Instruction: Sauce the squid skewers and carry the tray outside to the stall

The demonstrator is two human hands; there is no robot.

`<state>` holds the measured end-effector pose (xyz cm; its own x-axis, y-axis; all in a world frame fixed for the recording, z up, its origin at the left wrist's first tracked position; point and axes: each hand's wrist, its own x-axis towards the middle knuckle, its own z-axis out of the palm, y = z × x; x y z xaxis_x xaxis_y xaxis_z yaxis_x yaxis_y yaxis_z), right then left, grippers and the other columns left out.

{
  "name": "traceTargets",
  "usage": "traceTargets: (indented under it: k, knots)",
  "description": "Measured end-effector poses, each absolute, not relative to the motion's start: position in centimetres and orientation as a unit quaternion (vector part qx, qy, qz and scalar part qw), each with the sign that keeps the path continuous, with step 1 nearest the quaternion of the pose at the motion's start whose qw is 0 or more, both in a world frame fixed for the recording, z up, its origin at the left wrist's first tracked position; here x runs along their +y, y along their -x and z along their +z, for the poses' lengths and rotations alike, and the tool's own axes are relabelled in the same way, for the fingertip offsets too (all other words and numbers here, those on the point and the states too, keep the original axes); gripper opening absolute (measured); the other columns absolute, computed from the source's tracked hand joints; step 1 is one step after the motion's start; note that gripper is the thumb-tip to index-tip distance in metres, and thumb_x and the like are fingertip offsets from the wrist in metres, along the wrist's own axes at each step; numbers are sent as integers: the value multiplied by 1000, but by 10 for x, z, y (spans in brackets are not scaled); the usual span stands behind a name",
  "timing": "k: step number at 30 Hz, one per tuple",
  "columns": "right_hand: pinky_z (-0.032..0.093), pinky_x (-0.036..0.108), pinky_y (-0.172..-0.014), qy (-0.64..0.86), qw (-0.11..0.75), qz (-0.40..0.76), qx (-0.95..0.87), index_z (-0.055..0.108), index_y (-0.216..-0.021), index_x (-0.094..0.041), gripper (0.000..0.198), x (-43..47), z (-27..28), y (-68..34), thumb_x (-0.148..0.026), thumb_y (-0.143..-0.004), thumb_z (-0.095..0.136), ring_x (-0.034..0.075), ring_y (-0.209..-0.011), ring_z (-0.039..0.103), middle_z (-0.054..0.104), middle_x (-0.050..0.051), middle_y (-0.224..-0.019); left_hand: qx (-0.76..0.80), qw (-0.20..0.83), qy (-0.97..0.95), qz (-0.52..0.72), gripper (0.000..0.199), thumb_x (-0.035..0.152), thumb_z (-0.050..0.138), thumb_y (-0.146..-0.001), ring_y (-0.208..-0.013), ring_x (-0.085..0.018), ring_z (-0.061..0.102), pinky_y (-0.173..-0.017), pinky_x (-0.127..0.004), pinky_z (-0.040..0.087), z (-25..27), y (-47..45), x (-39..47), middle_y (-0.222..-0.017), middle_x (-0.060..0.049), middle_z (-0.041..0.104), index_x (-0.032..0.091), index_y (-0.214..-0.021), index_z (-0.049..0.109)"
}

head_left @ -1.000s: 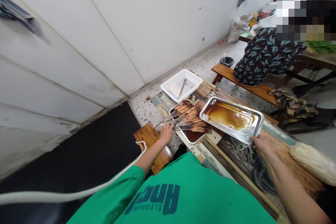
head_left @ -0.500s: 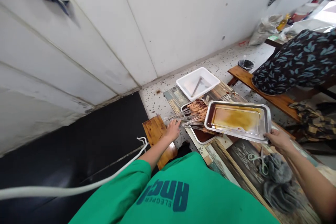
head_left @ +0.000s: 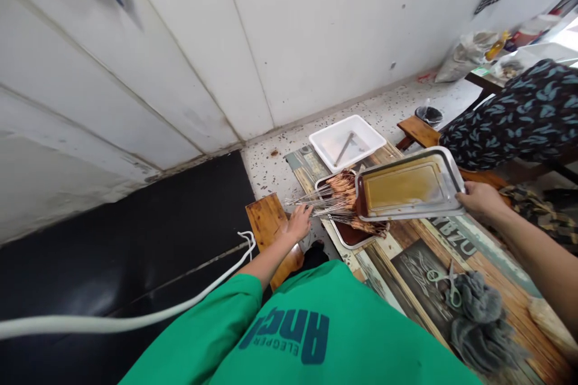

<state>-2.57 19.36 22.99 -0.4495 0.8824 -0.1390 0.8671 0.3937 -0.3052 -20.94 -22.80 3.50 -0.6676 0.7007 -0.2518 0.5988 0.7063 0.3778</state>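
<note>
Meat skewers lie bunched over a metal tray with dark sauce in it, their bare metal ends pointing left past its rim. My left hand is at those ends, its fingers closed about some of them; the grip is partly hidden. With my right hand I grip the right end of a second metal tray. This raised tray tilts down to the left, and brown, oily liquid pools in it. Its lower left edge is over the skewers.
A white plastic bin with a long tool inside stands at the table's far end. Green-handled scissors and grey gloves or cloths lie nearer me. A wooden bench is at left; another person in leaf-patterned clothing sits at right.
My right hand has raised the right end of the upper tray, so it tilts more steeply to the left and its liquid has shifted. My left hand stays at the skewer ends.
</note>
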Motion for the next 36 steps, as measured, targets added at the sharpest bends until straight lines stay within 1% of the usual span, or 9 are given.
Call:
traceTargets:
  k: [3,6,9,15,20,24,28,31,36]
  knots:
    - [32,30,-61,446,-90,93,-886,69,-76,-10,10,190,255,52,-9,-78,60,25,-85,66,72,21,-89,902,196,-357,143,58,20,51,-84,-137,-28,31,-111,-43,28,34,210,-229,-148,-13,37,19,-141,42]
    - [33,32,-62,393,-142,21,-908,68,-92,-8,19,179,276,76,-14,-82,54,31,-93,64,69,26,-101,902,197,-356,146,58,20,51,-84,-137,-28,31,-112,-42,28,32,211,-229,-148,-15,37,16,-141,43]
    - [34,33,-63,354,-159,-32,-921,65,-100,-7,26,163,295,99,-17,-86,47,32,-98,63,67,26,-105,901,201,-353,151,57,20,50,-84,-137,-28,32,-113,-42,28,34,211,-229,-147,-14,38,17,-141,44]
    - [39,32,-64,281,-146,-94,-944,63,-101,-7,27,120,323,130,-19,-86,44,31,-93,65,68,24,-99,898,211,-354,156,58,18,51,-83,-138,-29,31,-113,-44,28,37,212,-229,-148,-17,36,14,-141,44]
    - [39,32,-61,199,-120,-121,-965,58,-102,-7,27,79,328,131,-19,-90,38,32,-85,68,70,21,-88,897,210,-355,158,57,19,52,-84,-138,-29,32,-113,-41,28,36,213,-229,-147,-18,37,13,-140,45]
    - [39,30,-58,153,-115,-130,-973,57,-99,-8,24,59,325,125,-18,-91,36,31,-79,69,70,19,-81,899,208,-355,149,57,22,52,-84,-137,-28,33,-113,-41,28,38,214,-228,-146,-15,39,16,-140,46]
    - [39,29,-57,126,-117,-136,-976,56,-99,-7,24,49,317,117,-16,-92,34,30,-77,70,70,20,-80,898,210,-358,144,58,21,52,-83,-136,-29,34,-113,-40,28,41,214,-227,-145,-17,39,14,-140,45]
    - [39,29,-56,103,-125,-134,-978,56,-98,-8,23,40,307,109,-14,-91,35,29,-75,70,70,18,-76,897,212,-358,148,58,21,53,-82,-135,-29,35,-112,-41,30,42,213,-226,-144,-16,41,15,-139,46]
    - [35,28,-52,75,-117,-117,-983,57,-98,-11,22,20,287,84,-12,-90,37,26,-70,68,70,15,-77,896,206,-362,156,56,21,54,-82,-135,-28,35,-111,-41,30,43,213,-223,-142,-16,42,16,-137,48]
